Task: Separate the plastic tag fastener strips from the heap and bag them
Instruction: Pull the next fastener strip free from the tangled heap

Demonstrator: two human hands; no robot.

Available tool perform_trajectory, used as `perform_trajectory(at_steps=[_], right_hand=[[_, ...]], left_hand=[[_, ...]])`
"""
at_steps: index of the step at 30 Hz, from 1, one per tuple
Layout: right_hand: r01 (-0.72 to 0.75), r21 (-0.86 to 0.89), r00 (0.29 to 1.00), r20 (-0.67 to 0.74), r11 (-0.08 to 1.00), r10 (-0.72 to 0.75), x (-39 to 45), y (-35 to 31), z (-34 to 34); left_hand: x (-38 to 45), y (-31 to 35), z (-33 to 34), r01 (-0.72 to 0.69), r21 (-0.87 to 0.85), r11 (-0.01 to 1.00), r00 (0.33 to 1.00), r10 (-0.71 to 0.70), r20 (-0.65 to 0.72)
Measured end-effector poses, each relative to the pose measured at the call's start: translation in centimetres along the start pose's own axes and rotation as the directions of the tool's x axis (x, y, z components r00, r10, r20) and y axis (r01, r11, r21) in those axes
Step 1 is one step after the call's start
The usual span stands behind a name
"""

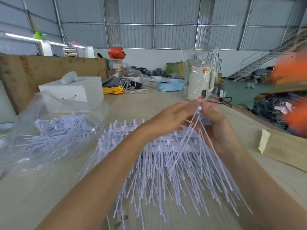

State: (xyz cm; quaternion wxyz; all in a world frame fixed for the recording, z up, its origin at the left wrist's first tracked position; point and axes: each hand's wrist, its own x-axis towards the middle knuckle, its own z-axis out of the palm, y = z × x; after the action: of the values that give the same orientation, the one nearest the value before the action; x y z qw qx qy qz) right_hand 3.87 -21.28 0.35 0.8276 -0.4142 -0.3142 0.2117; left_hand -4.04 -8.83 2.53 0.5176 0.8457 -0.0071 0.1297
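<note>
A heap of white plastic tag fastener strips (166, 166) is spread over the wooden table (49, 196) in front of me. Both hands are raised above its far end. My left hand (172, 118) and my right hand (216, 123) meet and pinch the heads of a few long strips (191, 130), whose thin tails hang down toward the heap. To the left lies a clear plastic bag (49, 130), open toward the heap, with loose strips inside it.
A white box (73, 90) stands behind the bag. Farther back are yellow cord (113, 90), a blue basket (171, 84) and a white kettle wrapped in plastic (199, 82). A cardboard piece (282, 146) lies at the right table edge. A wooden board (33, 67) walls the left.
</note>
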Motion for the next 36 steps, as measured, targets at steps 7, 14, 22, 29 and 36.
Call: perform_trajectory(at_steps=[7,14,22,29,36], right_hand=[[0.237,-0.223,0.940,-0.194,0.946,-0.282,0.1,0.0,-0.3],[0.273,-0.438,0.914,-0.159,0.856,-0.373,0.2,-0.2,-0.4],[0.349,-0.404,0.935,0.090,0.845,-0.343,0.4,-0.5,-0.9],[0.273,-0.404,0.956,0.219,0.873,-0.197,0.3,1.0,-0.4],[0.139,-0.462,0.975,0.220,0.876,-0.039,-0.2,2.2,0.5]], left_hand=[[-0.3,-0.4,4.3,-0.063,-0.155,0.986,0.991,0.080,0.104],[-0.4,-0.2,4.3,-0.015,-0.158,0.987,0.999,0.021,0.039],[0.2,0.5,3.8,-0.115,-0.413,0.903,0.985,0.050,-0.164],[0.9,1.3,2.9,-0.305,-0.655,0.691,0.918,0.029,-0.396],[0.8,0.6,2.2,-0.141,-0.663,0.735,0.907,-0.171,-0.384]])
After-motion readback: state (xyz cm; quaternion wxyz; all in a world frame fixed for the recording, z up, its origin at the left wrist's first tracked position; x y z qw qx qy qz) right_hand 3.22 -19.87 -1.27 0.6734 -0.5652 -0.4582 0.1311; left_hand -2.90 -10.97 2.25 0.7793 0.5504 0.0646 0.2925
